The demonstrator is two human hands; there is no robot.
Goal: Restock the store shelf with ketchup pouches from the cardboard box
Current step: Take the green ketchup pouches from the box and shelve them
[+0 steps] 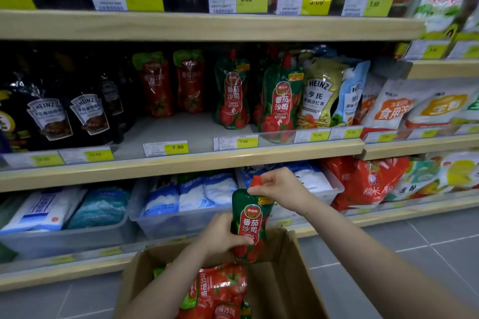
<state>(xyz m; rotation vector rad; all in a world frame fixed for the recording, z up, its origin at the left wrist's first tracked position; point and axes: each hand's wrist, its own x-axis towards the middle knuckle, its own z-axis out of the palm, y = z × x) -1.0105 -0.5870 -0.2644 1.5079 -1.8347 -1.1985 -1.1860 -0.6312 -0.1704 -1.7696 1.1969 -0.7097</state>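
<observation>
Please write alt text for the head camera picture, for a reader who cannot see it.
Both hands hold a green ketchup pouch upright above an open cardboard box: the left hand grips its body, the right hand pinches its red cap. Behind, a store shelf holds matching pouches.

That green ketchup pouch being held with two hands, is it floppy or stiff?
Probably floppy: the ketchup pouch dents under the left hand while the right hand steadies its red cap. The glossy film may be slippery.

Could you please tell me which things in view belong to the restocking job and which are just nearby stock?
Job: held ketchup pouch, left hand, right hand, cardboard box, shelved ketchup pouches.

Nearby: dark Heinz pouches, salt bags, price tags.
</observation>
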